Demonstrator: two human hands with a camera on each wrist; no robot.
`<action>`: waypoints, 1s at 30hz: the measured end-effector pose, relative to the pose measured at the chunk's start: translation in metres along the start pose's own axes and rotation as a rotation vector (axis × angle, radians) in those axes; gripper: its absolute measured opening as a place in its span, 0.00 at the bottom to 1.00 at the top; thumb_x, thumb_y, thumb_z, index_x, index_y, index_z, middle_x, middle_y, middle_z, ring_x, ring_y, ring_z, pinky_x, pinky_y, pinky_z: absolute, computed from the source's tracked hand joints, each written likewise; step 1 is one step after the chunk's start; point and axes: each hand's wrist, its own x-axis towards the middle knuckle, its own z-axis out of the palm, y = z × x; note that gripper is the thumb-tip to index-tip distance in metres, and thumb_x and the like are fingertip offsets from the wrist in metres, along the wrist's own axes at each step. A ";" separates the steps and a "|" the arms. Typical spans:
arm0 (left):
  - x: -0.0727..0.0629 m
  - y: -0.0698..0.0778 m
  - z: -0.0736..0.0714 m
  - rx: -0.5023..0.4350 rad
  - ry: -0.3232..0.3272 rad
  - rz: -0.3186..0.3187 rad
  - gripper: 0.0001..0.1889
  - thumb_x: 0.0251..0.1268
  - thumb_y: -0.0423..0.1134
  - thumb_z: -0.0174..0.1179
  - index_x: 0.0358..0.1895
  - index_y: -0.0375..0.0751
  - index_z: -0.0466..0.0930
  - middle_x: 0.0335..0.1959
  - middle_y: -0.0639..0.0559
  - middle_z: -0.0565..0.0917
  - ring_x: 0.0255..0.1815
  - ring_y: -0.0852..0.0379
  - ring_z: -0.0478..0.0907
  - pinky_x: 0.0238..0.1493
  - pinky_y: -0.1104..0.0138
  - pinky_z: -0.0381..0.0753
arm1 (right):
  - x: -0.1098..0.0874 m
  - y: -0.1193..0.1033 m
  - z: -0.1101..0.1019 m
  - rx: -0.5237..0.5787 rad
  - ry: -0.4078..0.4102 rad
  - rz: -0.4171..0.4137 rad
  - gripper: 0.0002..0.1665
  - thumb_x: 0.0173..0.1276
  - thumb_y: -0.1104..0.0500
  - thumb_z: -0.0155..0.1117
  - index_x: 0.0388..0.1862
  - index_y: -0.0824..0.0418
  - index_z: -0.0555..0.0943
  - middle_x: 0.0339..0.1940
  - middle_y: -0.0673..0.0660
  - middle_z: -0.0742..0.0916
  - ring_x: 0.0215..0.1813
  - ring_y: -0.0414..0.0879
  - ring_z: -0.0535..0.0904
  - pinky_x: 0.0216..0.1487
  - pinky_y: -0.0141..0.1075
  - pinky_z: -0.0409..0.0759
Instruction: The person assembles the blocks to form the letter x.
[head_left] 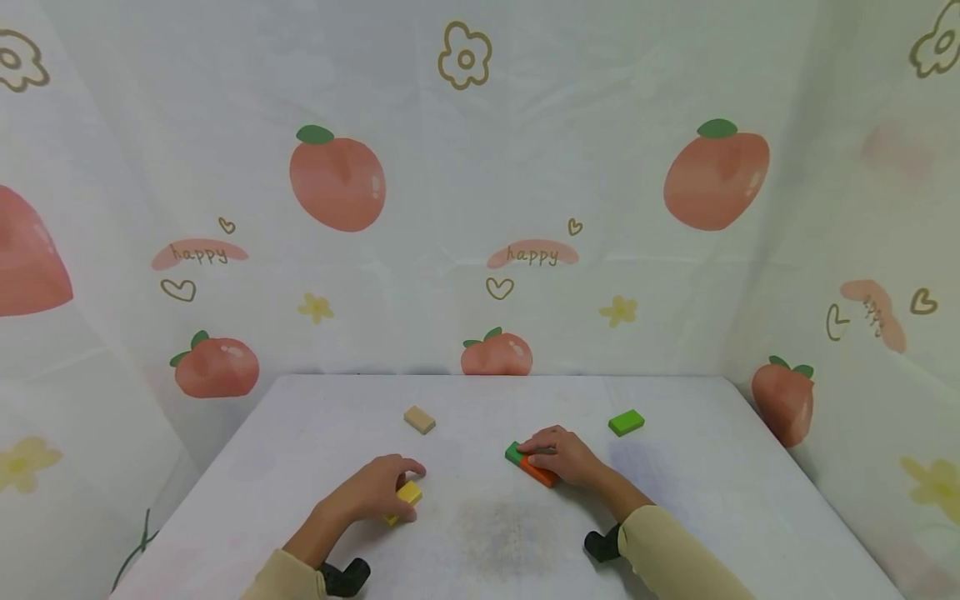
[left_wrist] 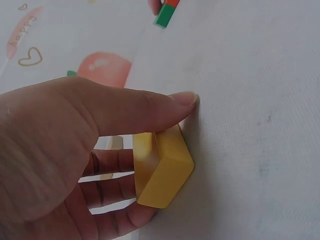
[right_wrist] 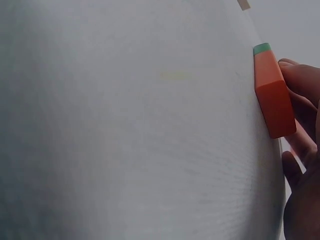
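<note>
My left hand [head_left: 378, 487] grips a yellow block [left_wrist: 167, 172] between thumb and fingers. In the left wrist view the block is tilted, with the thumb along its upper side and fingers behind it. My right hand [head_left: 570, 458] is at an orange block [right_wrist: 272, 95], its thumb against the block and its other fingers beyond, partly hidden. A green block [head_left: 513, 452] lies end to end with the orange one, touching it, on the white table [head_left: 465, 575].
A beige block [head_left: 420, 420] lies toward the back, left of centre. A light green block [head_left: 626, 422] sits at the back right. A white cloth [head_left: 420, 317] printed with fruit hangs behind the table and at its sides.
</note>
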 end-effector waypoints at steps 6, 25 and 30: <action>0.000 -0.001 0.002 0.029 0.009 0.011 0.27 0.45 0.43 0.77 0.53 0.49 0.81 0.34 0.57 0.75 0.35 0.56 0.70 0.38 0.59 0.73 | 0.000 0.001 0.000 0.026 -0.012 0.018 0.12 0.69 0.59 0.63 0.49 0.52 0.88 0.48 0.51 0.84 0.56 0.53 0.73 0.56 0.51 0.72; 0.002 -0.002 0.002 0.023 0.085 0.094 0.20 0.46 0.39 0.76 0.45 0.39 0.85 0.31 0.58 0.77 0.33 0.58 0.72 0.37 0.62 0.74 | 0.003 0.002 0.001 0.020 -0.020 0.026 0.13 0.70 0.58 0.62 0.50 0.51 0.87 0.49 0.51 0.84 0.58 0.53 0.73 0.57 0.53 0.71; 0.006 0.000 0.004 0.016 0.116 0.085 0.20 0.47 0.39 0.75 0.47 0.40 0.85 0.32 0.59 0.77 0.34 0.59 0.72 0.37 0.62 0.74 | 0.003 0.001 0.001 0.029 -0.016 0.039 0.13 0.69 0.58 0.63 0.49 0.51 0.87 0.49 0.51 0.84 0.58 0.53 0.73 0.57 0.53 0.71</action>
